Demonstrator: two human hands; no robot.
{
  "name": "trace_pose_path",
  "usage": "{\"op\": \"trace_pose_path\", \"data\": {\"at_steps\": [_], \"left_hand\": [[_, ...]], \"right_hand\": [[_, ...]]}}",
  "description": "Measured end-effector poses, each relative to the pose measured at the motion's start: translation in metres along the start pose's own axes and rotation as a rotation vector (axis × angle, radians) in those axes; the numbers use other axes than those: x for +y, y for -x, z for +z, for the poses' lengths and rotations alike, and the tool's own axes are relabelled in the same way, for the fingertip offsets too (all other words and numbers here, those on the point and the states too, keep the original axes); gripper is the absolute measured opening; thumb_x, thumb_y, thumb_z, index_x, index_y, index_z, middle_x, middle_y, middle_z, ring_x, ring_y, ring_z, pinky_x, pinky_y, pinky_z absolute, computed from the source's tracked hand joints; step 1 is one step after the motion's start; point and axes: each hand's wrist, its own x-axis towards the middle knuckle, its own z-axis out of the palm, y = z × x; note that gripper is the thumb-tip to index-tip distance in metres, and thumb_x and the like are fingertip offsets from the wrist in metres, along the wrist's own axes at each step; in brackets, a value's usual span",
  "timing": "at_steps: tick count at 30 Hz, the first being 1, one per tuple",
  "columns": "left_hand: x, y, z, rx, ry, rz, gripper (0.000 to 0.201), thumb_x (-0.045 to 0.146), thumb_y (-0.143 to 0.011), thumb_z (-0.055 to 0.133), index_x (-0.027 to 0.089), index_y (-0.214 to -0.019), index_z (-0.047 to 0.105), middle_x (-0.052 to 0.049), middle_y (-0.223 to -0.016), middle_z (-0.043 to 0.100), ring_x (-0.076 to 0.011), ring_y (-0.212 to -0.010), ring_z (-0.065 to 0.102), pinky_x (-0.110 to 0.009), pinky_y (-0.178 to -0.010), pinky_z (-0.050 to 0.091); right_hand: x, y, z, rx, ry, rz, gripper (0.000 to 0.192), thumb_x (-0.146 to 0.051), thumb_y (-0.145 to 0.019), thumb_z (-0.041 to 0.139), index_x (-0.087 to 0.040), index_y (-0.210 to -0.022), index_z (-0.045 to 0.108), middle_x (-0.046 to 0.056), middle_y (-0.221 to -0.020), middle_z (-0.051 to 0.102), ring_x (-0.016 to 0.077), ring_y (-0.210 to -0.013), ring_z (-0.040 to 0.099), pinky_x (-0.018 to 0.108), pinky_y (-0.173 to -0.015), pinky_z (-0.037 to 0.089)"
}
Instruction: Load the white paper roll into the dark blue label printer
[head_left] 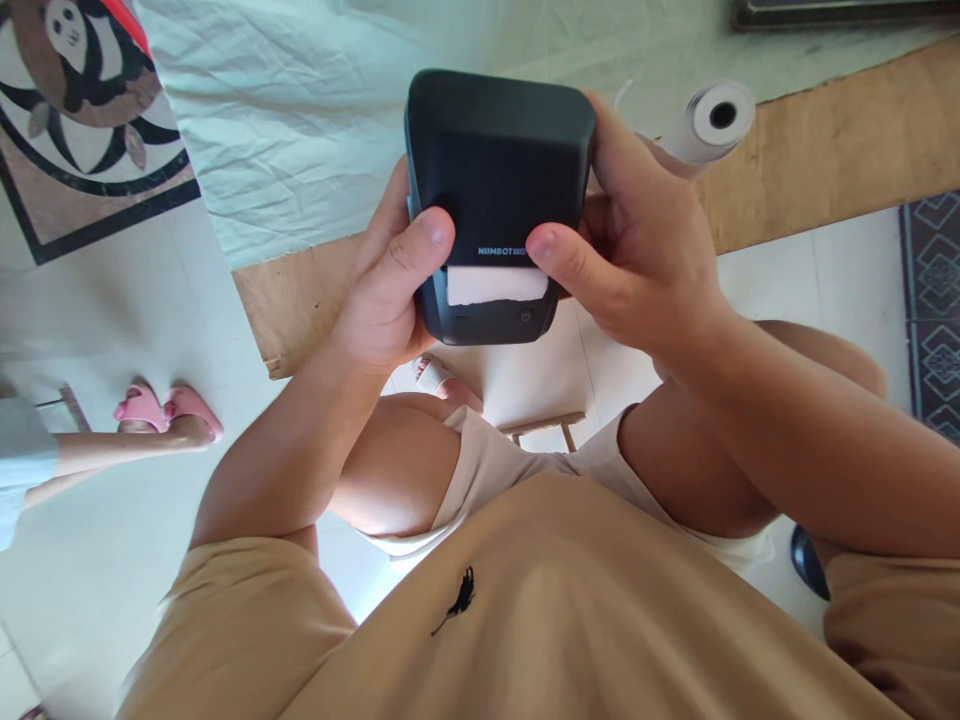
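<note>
**Both hands clamp a small label printer above the lap**

Tan shirt [540, 610] fills the bottom of the view, w/ bare knees and pale shorts [495, 460] just past it; the person sits, arms raised in front. From there, the hands.

Left hand [390, 290] wraps the printer's left edge: fingers go behind the body, thumb lies across the front, its tip touching the left end of the white paper strip [496, 285]. Right hand [645, 250] mirrors it on the right edge, thumb tip pressed at the strip's right end. So both hands are closed round the casing, thumbs pinching inward toward the slot. Prob. this two-sided hold keeps the unit level and facing the eyes, while the thumbs steady the paper where it comes out.

Dark label printer [499, 170] sits between the hands, held in the air over the knees, apart from the desk. It's tilted so its front faces up at the camera; brand text reads just above the strip, a small round button below it at right.

Further out: wooden desk [825, 160] runs behind the hands, partly covered by a creased pale cloth [300, 110]. White paper roll [712, 120] lies on its side on the desk just beyond the right hand, core hole toward the camera.

At far left, another person's foot in a pink sandal [169, 408] rests on the tiled floor [135, 310]. Patterned floor inlay [82, 110] shows at top left.
</note>
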Motion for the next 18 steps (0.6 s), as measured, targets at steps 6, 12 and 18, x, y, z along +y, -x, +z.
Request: {"op": "trace_pose_path", "data": {"at_steps": [6,12,18], "left_hand": [[0.0005,0.0014,0.0025,-0.03,0.044,0.107,0.034,0.051,-0.083,0.057,0.03,-0.11,0.062,-0.005,-0.105,0.07,-0.0295,-0.116,0.064,-0.043,-0.088,0.054],[-0.0001,-0.0005,0.0034,-0.005,0.025,0.051,0.027,0.048,-0.081,0.061,0.035,-0.104,0.065,-0.002,-0.107,0.071,-0.0307,-0.118,0.062,-0.042,-0.084,0.054],[0.0097,0.0019,0.0067,0.04,-0.049,-0.075,0.03,0.048,-0.075,0.071,0.038,-0.103,0.065,0.0,-0.11,0.07,-0.0311,-0.124,0.058,-0.043,-0.09,0.051]], "right_hand": [[-0.0027,-0.0001,-0.001,0.029,0.045,0.027,0.076,-0.065,-0.08,0.059,-0.019,-0.138,0.042,-0.004,-0.061,0.045,0.0094,-0.057,0.044,0.026,-0.06,0.039],[-0.0032,-0.0007,-0.0003,0.023,0.071,0.014,0.077,-0.065,-0.08,0.058,-0.017,-0.138,0.041,-0.004,-0.061,0.045,0.0097,-0.056,0.044,0.027,-0.061,0.04],[-0.0042,-0.0006,0.0,0.037,0.134,0.022,0.074,-0.06,-0.082,0.057,-0.015,-0.138,0.042,-0.004,-0.062,0.046,0.0094,-0.055,0.046,0.026,-0.062,0.041]]}}
